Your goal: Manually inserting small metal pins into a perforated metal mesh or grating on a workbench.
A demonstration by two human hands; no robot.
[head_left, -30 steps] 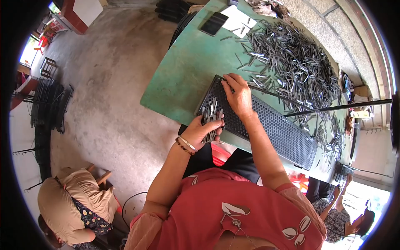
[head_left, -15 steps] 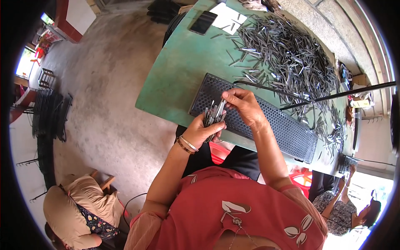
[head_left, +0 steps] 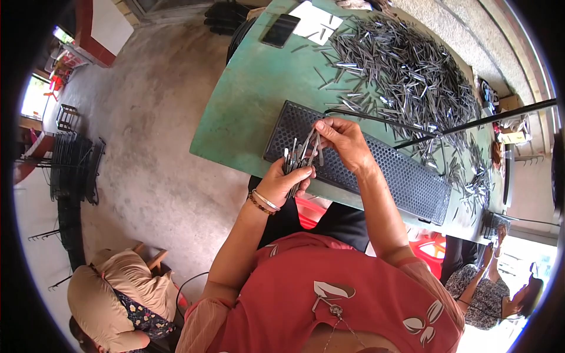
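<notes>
A bundle of thin dark metal strips (head_left: 295,160) stands up out of my left hand (head_left: 283,181), whose fingers are wrapped round it. Beside it, my right hand (head_left: 346,145) pinches a few of the strips between thumb and fingers, at the top of the bundle. Both hands are over the near left part of a long black perforated panel (head_left: 388,170), which lies slantwise along the near edge of the green table (head_left: 235,112). Beyond the panel spreads a large heap of the same loose strips (head_left: 412,76).
A black phone (head_left: 281,30) and a white sheet (head_left: 315,20) lie at the table's far left. A thin black rod (head_left: 488,125) crosses above the table on the right. One person (head_left: 120,300) sits at lower left, another (head_left: 479,291) at right. Dark racks (head_left: 70,170) stand left.
The strips in my right hand have fanned apart and tilted, where they were close together before. My left hand keeps its hold on the bundle. The whole view has shifted slightly.
</notes>
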